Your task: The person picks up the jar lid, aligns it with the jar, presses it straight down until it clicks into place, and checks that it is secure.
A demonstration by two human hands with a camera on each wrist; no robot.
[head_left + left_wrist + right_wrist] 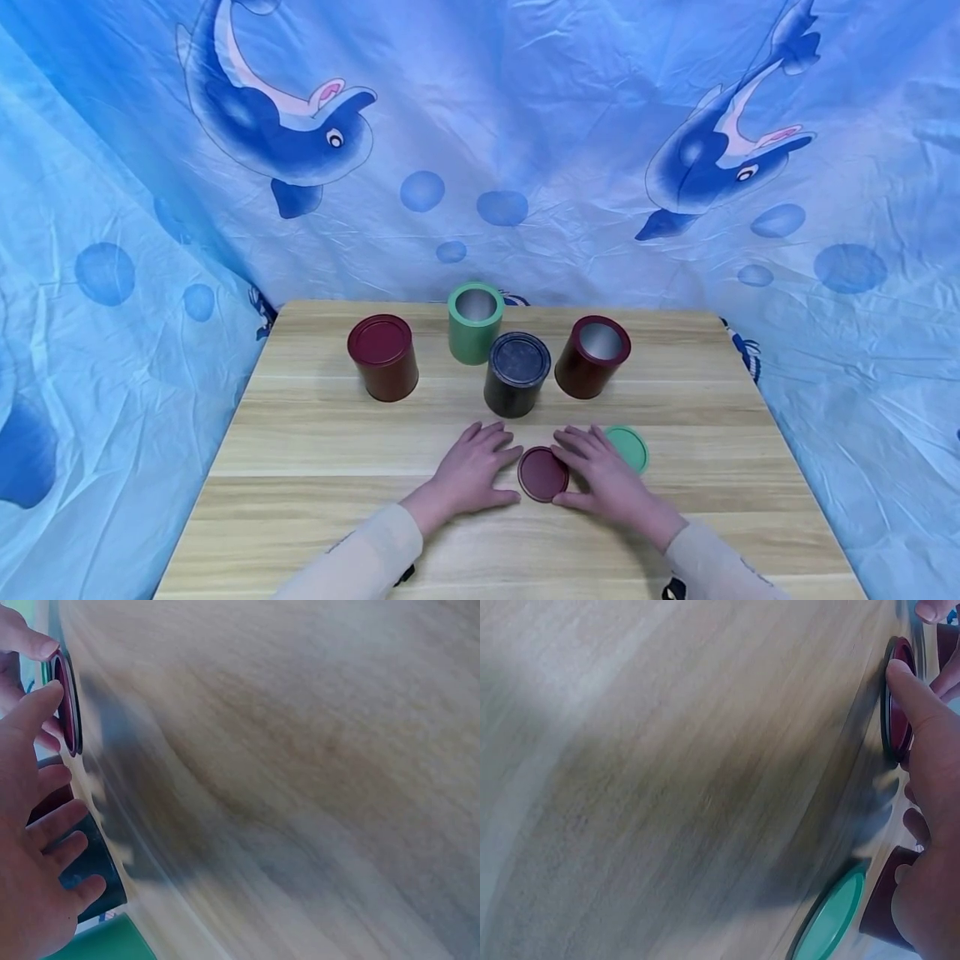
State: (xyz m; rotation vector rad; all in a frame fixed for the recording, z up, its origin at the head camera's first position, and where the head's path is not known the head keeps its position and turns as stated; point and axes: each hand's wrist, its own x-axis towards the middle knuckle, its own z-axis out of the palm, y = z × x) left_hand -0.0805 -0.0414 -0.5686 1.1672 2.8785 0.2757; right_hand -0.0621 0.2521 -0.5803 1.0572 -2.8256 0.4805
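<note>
Both hands met at the red lid (543, 475), seemingly to pick it up.
Toward the table's (300, 500) near edge, the red lid lay between the left hand (474, 472), fingers spread, and the right hand (609, 482), its spread thumb and fingers at the rim; any pressure was unclear. The next move likely called for gripping and lifting it to the open red can (585, 375) near the far right corner.

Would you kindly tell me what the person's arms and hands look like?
The left hand and right hand are bare, without gloves. The left sleeve and right sleeve are long and off-white, ending at the wrists, with small dark markings. A black item shows at the inner edge of each sleeve, too small to identify.
</note>
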